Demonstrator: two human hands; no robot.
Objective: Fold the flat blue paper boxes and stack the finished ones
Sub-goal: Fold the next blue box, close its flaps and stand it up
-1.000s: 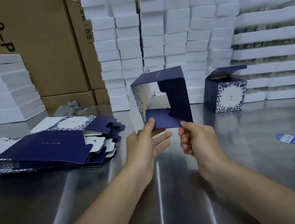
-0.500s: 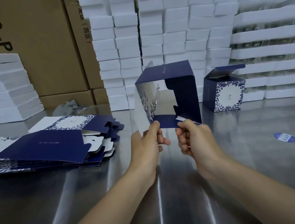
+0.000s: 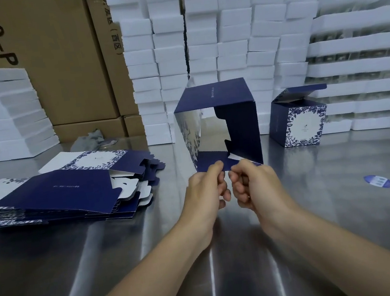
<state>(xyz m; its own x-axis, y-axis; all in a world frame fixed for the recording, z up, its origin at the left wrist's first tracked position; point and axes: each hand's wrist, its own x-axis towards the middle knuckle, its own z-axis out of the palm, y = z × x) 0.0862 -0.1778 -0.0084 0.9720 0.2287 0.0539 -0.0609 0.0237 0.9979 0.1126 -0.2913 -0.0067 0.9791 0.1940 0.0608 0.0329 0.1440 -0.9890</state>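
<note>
- The box [image 3: 214, 93] is opened into a square tube and held just above the worktop [image 3: 225, 254], a little beyond both hands. Its open end faces the person.
- The left hand [image 3: 206, 190] pinches the near edge of the bottom flap between thumb and curled fingers.
- The right hand [image 3: 254, 185], fingers curled in, nips the same flap right beside it, where a sliver of white tab shows.
- On the box's right side a tall notched flap is swung inward. The far end looks open, though I can't be sure from here.
- To my eye this is the end-closing step, with the flaps being tucked together to lock.
- The next move, I'd judge, calls for pushing the pinched flap up and in so its tab catches the notch. The tube needs holding square so it doesn't skew.
- The flats [image 3: 60, 194] lie in a fanned pile on the left, well apart from the hands, so plenty remain.
- One finished box [image 3: 300, 121] stands at the right rear with its lid flap up. That is probably where this one goes.
</note>
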